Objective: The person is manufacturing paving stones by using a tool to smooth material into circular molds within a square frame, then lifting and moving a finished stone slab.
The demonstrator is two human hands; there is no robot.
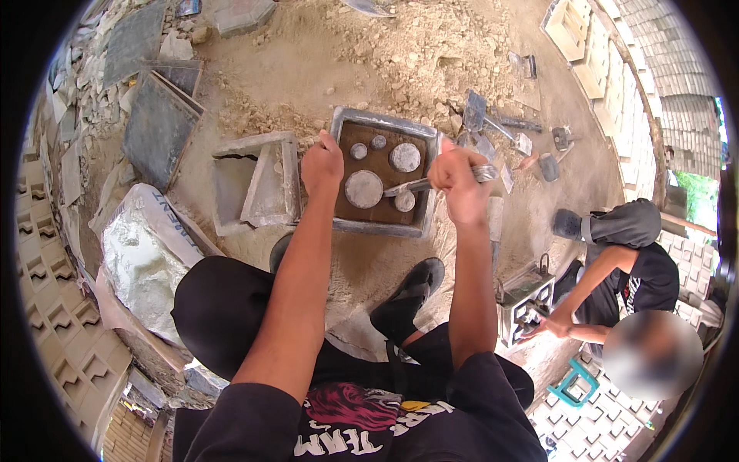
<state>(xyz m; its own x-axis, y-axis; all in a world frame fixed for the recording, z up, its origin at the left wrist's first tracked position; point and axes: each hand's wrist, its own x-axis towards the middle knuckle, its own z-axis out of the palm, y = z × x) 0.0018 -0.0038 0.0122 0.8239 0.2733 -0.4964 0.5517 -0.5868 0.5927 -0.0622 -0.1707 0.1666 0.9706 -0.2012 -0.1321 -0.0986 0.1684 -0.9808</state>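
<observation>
The left forearm reaches up from the lower edge, its hand (322,163) closed on the left wall of a grey rectangular mould (381,229); the right forearm rises almost upright, its hand (460,185) wrapped round a metal tool (418,185) above the mould's right side; the hands are apart, one on either side of the mould; the tool points left and slightly downward, its tip near the largest pale disc (364,189); the mould lies on the ground before the person's feet, its long axis running left to right, tilting slightly down rightward.
</observation>
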